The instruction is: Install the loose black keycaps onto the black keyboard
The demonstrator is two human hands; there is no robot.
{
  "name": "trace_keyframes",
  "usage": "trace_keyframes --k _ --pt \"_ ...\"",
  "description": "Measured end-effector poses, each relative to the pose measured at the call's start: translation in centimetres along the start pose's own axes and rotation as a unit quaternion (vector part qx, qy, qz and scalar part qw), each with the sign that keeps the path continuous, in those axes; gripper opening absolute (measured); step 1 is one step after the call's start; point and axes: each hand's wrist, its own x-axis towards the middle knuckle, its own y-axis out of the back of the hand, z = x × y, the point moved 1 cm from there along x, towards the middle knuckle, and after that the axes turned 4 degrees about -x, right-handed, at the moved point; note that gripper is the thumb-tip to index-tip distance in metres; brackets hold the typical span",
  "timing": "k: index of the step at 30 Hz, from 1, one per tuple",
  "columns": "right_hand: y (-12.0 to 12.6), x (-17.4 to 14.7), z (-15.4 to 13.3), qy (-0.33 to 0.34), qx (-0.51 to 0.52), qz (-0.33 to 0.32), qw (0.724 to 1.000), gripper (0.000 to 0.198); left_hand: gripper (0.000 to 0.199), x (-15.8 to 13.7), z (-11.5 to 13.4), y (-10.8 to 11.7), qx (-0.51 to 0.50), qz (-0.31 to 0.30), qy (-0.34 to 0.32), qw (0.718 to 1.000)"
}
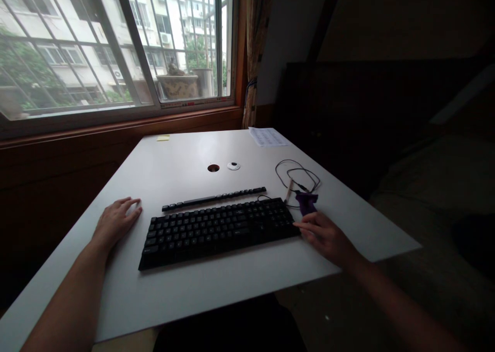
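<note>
A black keyboard (216, 225) lies at a slight slant on the white table; the row of keys along its near edge is absent, leaving a plain black strip. Behind it, a line of loose black keycaps (214, 197) runs nearly parallel. My left hand (118, 219) rests on the tabletop left of the keyboard, fingers loosely spread and holding nothing. At the keyboard's right end is my right hand (325, 236), fingers stretched toward its edge. A crumpled purple cloth (307, 202) sits just beyond these fingers, apparently touching them. A thin light-coloured stick (289, 191) stands near the keyboard's far right corner.
A coiled black cable (297, 162) lies at the right. Farther back are a round hole (213, 168) in the table and its white cover (233, 166). Printed paper (268, 137) and yellow sticky notes (163, 137) lie near the far edge, below a barred window (116, 48).
</note>
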Motion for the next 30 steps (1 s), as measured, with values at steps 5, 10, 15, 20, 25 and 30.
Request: trace_keyframes --k 5,10,15,20,25,30 --pt "-0.3 -0.4 0.1 -0.015 -0.009 -0.033 0.999 0.037 0.064 0.0 -0.1 -0.1 -0.004 0.007 -0.006 1.0" --pt "-0.8 -1.7 -0.2 -0.052 -0.015 -0.053 0.997 0.051 0.064 0.0 0.1 0.1 -0.003 0.0 -0.001 1.0" --pt "-1.2 -2.5 -0.4 -0.068 -0.03 -0.068 0.995 0.053 0.066 0.0 0.1 0.1 -0.006 0.002 0.004 1.0" --pt "-1.3 -2.4 -0.4 -0.066 -0.034 -0.07 0.995 0.054 0.064 0.1 0.0 0.1 -0.011 -0.001 0.006 1.0" --pt "-1.3 -2.4 -0.5 -0.057 -0.039 -0.073 0.995 0.05 0.061 0.1 0.0 0.0 -0.011 0.002 0.005 1.0" --pt "-1.5 -2.7 -0.2 -0.069 -0.048 -0.069 0.994 0.056 0.062 0.1 0.0 0.0 -0.009 -0.001 0.0 1.0"
